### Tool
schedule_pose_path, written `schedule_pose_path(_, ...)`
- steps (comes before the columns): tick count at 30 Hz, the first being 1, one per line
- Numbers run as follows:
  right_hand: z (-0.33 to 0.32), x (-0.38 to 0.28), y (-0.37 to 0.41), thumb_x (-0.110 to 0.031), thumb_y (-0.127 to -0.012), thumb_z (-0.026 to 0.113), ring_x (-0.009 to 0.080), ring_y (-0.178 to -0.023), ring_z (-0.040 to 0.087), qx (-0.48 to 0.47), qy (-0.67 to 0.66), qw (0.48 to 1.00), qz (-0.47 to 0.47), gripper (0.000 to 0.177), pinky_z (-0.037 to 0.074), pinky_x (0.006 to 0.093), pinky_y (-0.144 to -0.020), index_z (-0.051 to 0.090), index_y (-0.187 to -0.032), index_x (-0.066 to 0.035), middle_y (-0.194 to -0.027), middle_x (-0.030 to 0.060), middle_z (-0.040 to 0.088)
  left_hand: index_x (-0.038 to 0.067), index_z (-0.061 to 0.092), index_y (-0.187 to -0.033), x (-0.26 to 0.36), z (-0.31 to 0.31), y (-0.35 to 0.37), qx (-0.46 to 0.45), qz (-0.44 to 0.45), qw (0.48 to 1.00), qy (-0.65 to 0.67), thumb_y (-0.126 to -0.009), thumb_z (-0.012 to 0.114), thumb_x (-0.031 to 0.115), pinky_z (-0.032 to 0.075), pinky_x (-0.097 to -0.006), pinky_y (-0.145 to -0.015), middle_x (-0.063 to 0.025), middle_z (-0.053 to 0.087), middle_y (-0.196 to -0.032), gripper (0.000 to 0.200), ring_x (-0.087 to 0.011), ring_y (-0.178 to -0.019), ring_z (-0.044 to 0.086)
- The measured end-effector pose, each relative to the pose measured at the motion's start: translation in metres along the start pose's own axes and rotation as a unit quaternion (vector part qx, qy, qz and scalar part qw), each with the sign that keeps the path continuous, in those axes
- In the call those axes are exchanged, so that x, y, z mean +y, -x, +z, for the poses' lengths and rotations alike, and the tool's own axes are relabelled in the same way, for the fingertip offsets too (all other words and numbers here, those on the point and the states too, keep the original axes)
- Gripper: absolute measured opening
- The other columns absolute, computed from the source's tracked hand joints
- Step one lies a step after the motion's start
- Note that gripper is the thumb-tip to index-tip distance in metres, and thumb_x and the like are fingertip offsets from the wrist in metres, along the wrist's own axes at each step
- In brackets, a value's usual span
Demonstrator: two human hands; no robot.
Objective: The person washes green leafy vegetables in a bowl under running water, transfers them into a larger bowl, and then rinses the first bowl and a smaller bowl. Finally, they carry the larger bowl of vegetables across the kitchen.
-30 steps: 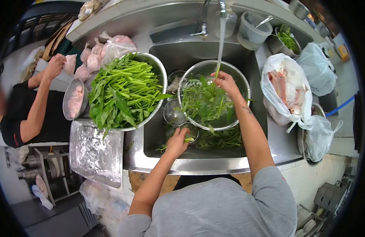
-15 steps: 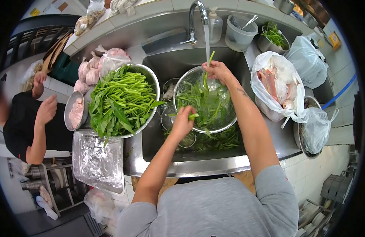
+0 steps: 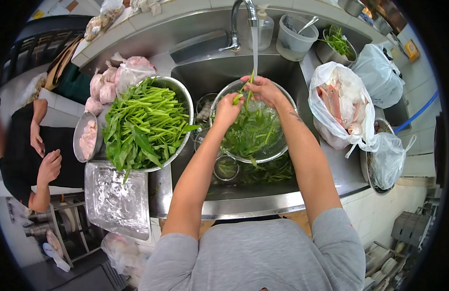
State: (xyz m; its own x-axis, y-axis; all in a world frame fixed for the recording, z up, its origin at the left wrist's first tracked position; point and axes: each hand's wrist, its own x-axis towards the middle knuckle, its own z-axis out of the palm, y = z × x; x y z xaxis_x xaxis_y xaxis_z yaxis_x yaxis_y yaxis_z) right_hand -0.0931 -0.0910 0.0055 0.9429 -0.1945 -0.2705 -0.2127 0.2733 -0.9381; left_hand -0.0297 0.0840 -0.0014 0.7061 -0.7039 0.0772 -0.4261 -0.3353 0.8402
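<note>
Over a metal bowl of water and green leaves in the sink, my left hand is closed round short green stems. My right hand pinches a green stem just beside it, close under the running faucet. Water falls behind my right hand into the bowl. Left of the sink, a large metal bowl is heaped with long green stems and leaves. More leaves lie in the sink beneath the bowl.
A metal tray and a bowl of pale meat sit at the left, near a person in black. On the right counter are an open bag of fish pieces, tied bags and a plastic tub.
My left hand has moved up and right to meet my right hand, which has come slightly down. The other person's hands have dropped lower.
</note>
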Motion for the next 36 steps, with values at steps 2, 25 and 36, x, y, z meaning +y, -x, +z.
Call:
schedule_pose_path(2,0.002,-0.002,0.000,-0.021,-0.089,0.056,0.0124,-0.090,0.053,-0.001,-0.006,1.000,-0.007,0.026,0.049,0.0346,-0.078,0.057,-0.115,-0.014,-0.098,0.0008,0.057,0.005,0.063,-0.097,0.010,0.003,-0.010,-0.026,-0.026,0.999,0.012,-0.077,0.064,0.022,0.046,-0.0371,-0.073,-0.0165,0.063,-0.087,0.026,-0.0280,-0.084,0.060)
schedule_pose_path(25,-0.005,-0.010,0.027,-0.012,-0.081,0.065,0.0098,-0.064,0.057,0.242,0.014,0.948,-0.208,0.013,0.046,0.0231,-0.057,0.063,-0.089,-0.001,-0.074,0.0038,0.061,0.002,0.067,-0.082,0.039,0.035,-0.078,-0.039,0.032,0.995,0.083,-0.078,0.056,0.015,0.043,-0.0321,-0.059,-0.0073,0.060,-0.071,0.017,-0.0173,-0.062,0.056)
schedule_pose_path(36,-0.038,0.046,0.103,-0.002,-0.072,0.061,0.0261,-0.079,0.062,0.311,0.429,0.841,-0.108,0.030,0.049,0.0324,-0.077,0.060,-0.101,0.002,-0.088,0.0130,0.064,0.003,0.064,-0.088,0.052,0.011,-0.069,-0.101,-0.010,0.931,0.350,-0.087,0.056,0.019,0.036,-0.0218,-0.046,-0.0024,0.063,-0.080,0.018,-0.0084,-0.060,0.055)
